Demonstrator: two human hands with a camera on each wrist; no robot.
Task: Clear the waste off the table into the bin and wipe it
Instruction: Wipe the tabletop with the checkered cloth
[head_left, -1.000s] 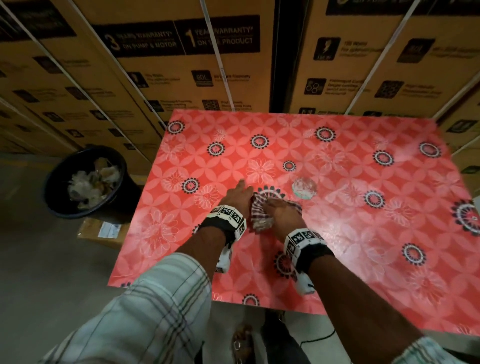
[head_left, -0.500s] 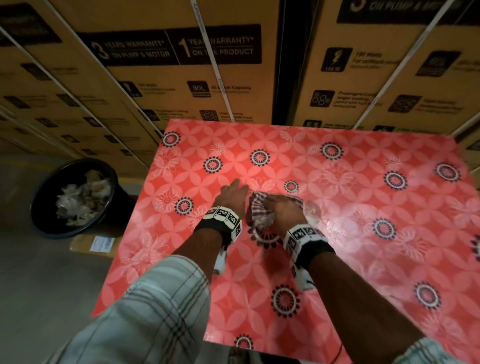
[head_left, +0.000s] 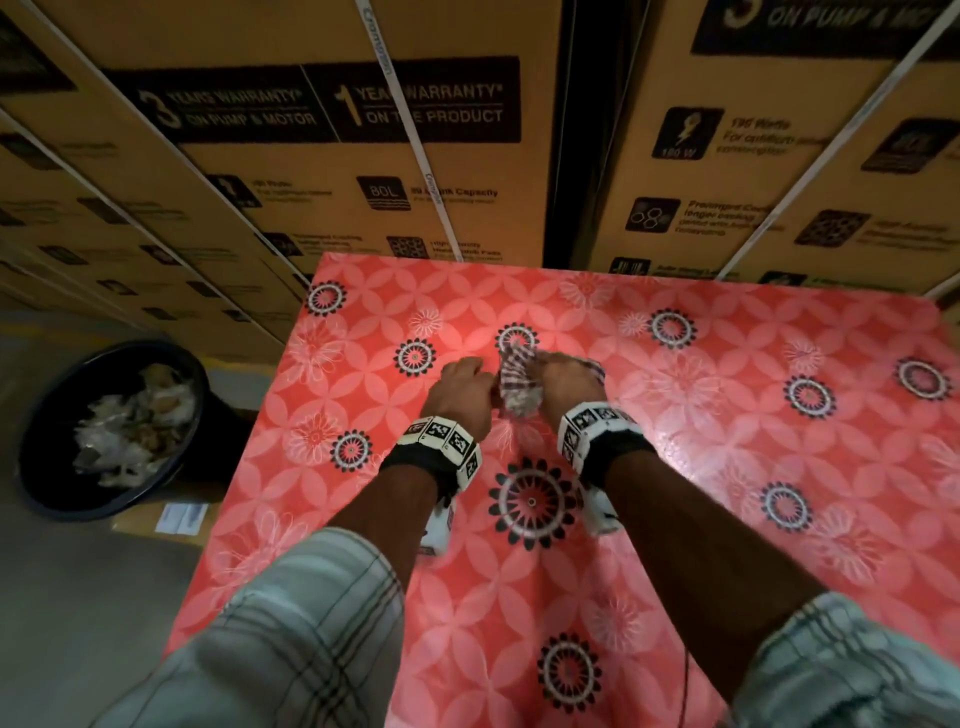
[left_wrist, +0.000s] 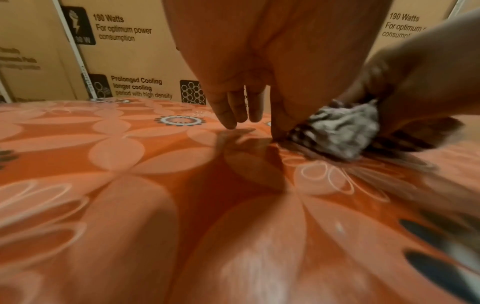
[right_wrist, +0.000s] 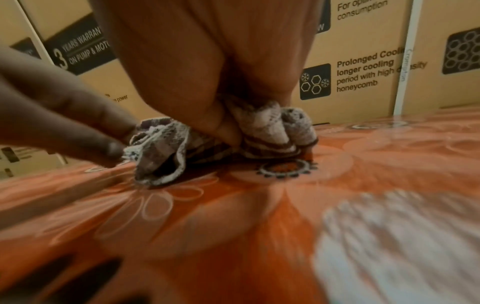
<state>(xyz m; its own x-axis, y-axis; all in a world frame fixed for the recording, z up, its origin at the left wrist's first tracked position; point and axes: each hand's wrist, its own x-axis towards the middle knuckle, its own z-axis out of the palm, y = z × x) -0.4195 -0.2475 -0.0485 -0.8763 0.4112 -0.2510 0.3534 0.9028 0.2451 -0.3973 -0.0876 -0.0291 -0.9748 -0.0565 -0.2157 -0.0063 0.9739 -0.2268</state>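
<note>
A crumpled striped cloth (head_left: 517, 384) lies on the red flowered table cover (head_left: 727, 467) near the table's middle, toward the far side. My right hand (head_left: 563, 384) grips the cloth (right_wrist: 262, 125) from above and presses it to the table. My left hand (head_left: 462, 384) is just left of it. Its straight fingers (left_wrist: 228, 115) point down onto the cover, and in the right wrist view two of those fingers (right_wrist: 78, 123) touch the cloth's loose end (right_wrist: 161, 148). The black bin (head_left: 111, 431) stands on the floor off the table's left edge and holds crumpled waste.
Stacked printed cardboard boxes (head_left: 363, 156) form a wall right behind the table's far edge. A flat cardboard piece (head_left: 171, 517) lies on the floor beside the bin. A glossy streak (head_left: 660, 431) shows on the cover right of my right wrist.
Both hands slid the cloth away from me toward the far edge. The shiny patch seen beside the cloth a second ago was passed over and no longer shows.
</note>
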